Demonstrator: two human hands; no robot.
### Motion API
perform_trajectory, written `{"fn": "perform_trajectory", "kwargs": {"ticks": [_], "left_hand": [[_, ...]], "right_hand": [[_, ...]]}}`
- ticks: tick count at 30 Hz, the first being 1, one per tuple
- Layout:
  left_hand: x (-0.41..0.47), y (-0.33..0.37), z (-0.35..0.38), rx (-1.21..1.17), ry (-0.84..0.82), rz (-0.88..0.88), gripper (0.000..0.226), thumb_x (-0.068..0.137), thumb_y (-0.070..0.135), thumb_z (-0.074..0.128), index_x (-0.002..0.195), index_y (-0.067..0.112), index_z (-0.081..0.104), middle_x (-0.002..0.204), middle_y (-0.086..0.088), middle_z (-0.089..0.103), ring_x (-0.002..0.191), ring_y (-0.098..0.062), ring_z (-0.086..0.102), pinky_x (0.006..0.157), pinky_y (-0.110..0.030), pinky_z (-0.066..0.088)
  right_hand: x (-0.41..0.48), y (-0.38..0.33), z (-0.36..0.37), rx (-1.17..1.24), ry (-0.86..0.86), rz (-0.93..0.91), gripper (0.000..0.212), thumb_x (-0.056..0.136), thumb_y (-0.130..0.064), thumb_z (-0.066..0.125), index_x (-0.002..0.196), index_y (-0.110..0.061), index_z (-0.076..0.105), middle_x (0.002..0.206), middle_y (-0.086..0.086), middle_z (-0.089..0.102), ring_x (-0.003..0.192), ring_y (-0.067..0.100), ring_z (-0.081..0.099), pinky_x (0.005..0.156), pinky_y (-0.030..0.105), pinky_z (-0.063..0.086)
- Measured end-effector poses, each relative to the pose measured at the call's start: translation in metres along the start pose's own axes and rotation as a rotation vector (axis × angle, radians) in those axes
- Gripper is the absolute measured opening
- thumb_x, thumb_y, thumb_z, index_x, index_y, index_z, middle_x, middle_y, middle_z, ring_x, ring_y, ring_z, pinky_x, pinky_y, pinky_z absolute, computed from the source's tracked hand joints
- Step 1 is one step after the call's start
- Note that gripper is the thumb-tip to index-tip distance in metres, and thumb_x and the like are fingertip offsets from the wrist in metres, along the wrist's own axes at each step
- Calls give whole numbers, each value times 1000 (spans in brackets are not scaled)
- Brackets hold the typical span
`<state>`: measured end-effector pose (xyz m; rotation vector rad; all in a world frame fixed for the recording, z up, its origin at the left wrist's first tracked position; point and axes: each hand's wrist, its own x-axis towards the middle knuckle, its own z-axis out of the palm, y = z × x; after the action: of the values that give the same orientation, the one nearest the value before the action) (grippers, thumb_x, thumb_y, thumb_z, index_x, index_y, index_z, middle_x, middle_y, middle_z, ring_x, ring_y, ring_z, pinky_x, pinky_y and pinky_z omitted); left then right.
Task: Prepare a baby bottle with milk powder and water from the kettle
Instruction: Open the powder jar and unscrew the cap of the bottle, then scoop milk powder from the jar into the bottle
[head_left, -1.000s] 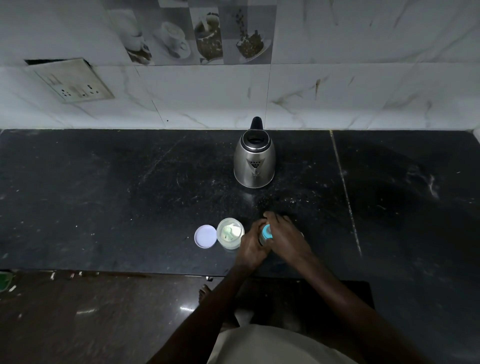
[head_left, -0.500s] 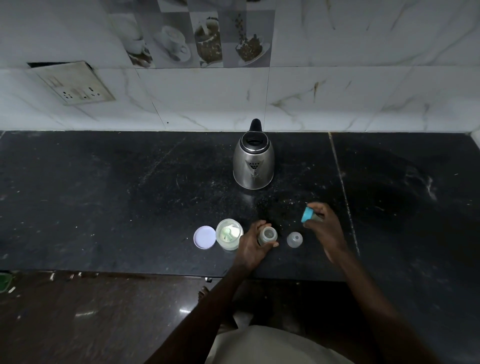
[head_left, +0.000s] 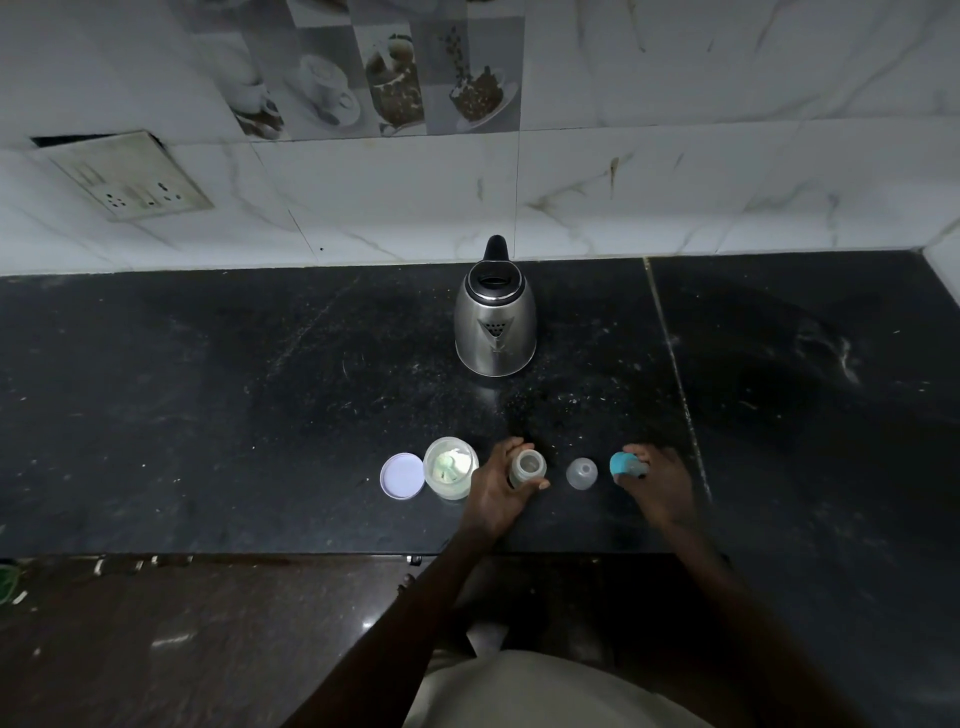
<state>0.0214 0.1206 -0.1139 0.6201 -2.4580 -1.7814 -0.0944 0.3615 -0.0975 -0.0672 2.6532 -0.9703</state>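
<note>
Both your grips are busy.
Left grip (head_left: 497, 491) curls round the bottle (head_left: 527, 466); right grip (head_left: 658, 480) pinches the cap (head_left: 620, 463); black worktop (head_left: 208, 389) beneath, tiled wall (head_left: 675, 182) behind.

A home kitchen: black speckled stone countertop (head_left: 208, 389) under white marbled wall tiles (head_left: 701, 171), coffee-cup picture tiles (head_left: 363, 78) at twelve o'clock, a steel electric kettle (head_left: 495, 332) beneath them.

Black counter (head_left: 208, 389): kettle (head_left: 495, 327), powder jar (head_left: 450, 467), lid (head_left: 401, 476), bottle (head_left: 527, 466), clear cap (head_left: 582, 473).
</note>
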Motion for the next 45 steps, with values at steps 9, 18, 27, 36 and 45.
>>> {"fn": "perform_trajectory", "kwargs": {"ticks": [9, 18, 27, 36, 45], "left_hand": [[-4, 5, 3, 40, 9, -24, 75, 80, 34, 88, 144, 23, 51, 136, 16, 67, 125, 2, 63, 111, -33, 51], [-6, 12, 2, 71, -15, -1, 77, 85, 33, 85, 152, 21, 48, 149, 10, 60, 134, 3, 55, 115, -25, 44], [-22, 30, -1, 162, 26, 135, 96, 88, 39, 81, 165, 23, 27, 170, 10, 31, 156, -3, 27, 127, -23, 25], [-37, 47, -55, 404, 299, 443, 77, 92, 11, 69, 160, 0, 33, 169, -7, 34, 160, -26, 25, 131, -48, 18], [-38, -15, -109, 446, 157, 225, 101, 85, 26, 79, 163, -1, 21, 174, -8, 19, 162, -18, 16, 130, -27, 14]], "right_hand": [[1, 1, 16, -347, -74, -119, 55, 77, -8, 83, 129, -11, 64, 126, 12, 56, 116, 33, 55, 97, 41, 50], [-8, 1, 18, -395, -49, -120, 76, 79, -13, 83, 147, -12, 50, 142, 13, 46, 129, 33, 49, 100, 47, 53], [-17, -13, 0, -200, 81, -143, 76, 79, -9, 82, 147, -2, 48, 143, 21, 42, 129, 43, 46, 106, 56, 47], [-31, -92, -6, 8, 185, -369, 44, 86, -9, 79, 127, -10, 61, 131, 7, 52, 108, 22, 63, 91, 39, 57], [-51, -181, 56, -122, -297, -710, 20, 86, -8, 66, 102, -20, 70, 104, -3, 64, 91, 18, 66, 79, 35, 55]]}}
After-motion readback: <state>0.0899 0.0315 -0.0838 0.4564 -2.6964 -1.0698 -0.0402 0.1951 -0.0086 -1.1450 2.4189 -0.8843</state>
